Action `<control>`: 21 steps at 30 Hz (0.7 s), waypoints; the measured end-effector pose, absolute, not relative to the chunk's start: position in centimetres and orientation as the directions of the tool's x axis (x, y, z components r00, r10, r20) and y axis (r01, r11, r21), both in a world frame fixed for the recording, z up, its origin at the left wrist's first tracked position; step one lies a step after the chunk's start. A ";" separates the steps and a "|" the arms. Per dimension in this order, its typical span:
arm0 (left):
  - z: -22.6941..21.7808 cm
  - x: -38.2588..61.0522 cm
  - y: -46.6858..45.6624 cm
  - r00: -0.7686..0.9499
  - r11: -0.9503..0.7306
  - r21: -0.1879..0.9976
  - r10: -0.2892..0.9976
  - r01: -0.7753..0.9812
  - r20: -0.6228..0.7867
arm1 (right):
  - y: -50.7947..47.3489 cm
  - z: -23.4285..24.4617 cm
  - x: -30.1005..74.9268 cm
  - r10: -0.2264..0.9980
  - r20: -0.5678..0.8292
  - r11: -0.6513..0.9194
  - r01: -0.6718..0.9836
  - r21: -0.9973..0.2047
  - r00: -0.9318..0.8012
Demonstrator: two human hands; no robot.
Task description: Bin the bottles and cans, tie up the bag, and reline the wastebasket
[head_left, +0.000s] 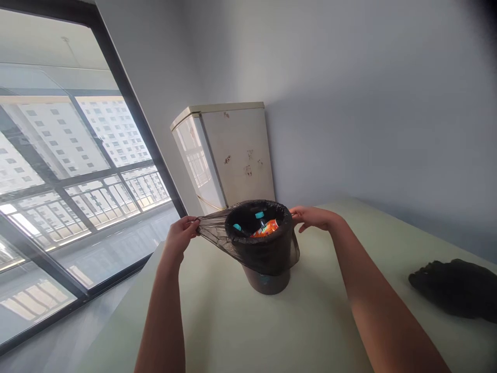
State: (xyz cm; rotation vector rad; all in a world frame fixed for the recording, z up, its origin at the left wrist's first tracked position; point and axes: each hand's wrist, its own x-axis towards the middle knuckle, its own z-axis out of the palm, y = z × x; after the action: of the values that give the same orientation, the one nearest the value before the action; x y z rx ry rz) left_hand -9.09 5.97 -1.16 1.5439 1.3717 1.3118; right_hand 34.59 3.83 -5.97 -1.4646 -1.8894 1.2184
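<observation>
A round trash can (268, 284) stands upright on the pale green table, its rim covered by a thin black trash bag (260, 255) folded down outside. Inside show bottles with blue-green caps, one bottle cap (260, 214) near the back, and an orange wrapper (265, 228). My left hand (182, 234) pinches the bag's edge and holds it stretched out to the left of the can. At the right side of the rim, my right hand (310, 217) has its thumb and forefinger closed on the bag's edge; part of that grip is hidden.
A crumpled black bag (456, 287) lies on the table (240, 331) at the right. Behind the table stands an old white refrigerator (236, 155) with rust spots, against a grey wall. A dark-framed glass door (128, 93) is on the left.
</observation>
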 end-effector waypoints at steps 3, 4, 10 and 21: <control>-1.2 -9.1 6.0 -0.076 -0.219 0.933 0.965 0.284 0.250 | 4.0 -6.3 34.0 0.929 -0.125 0.055 0.464 -0.884 -0.348; -1.2 -9.1 6.0 -0.077 -0.218 0.933 0.965 0.285 0.249 | 4.2 -6.4 33.9 0.927 -0.121 0.059 0.457 -0.888 -0.356; -1.0 -8.9 5.7 -0.076 -0.186 0.957 0.975 0.224 0.207 | 4.3 -6.1 34.5 0.946 -0.066 0.080 0.428 -0.900 -0.317; -0.7 -8.5 5.3 -0.107 -0.304 0.947 0.943 0.100 0.314 | 1.9 -3.1 36.4 0.995 0.099 0.100 0.070 -0.993 -0.005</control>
State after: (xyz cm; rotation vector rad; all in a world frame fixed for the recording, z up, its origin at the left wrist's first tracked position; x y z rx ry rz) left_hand -8.53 5.33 -0.74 1.4443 1.1973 1.4955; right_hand 36.35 1.88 -3.12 -1.1850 -1.3075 1.1025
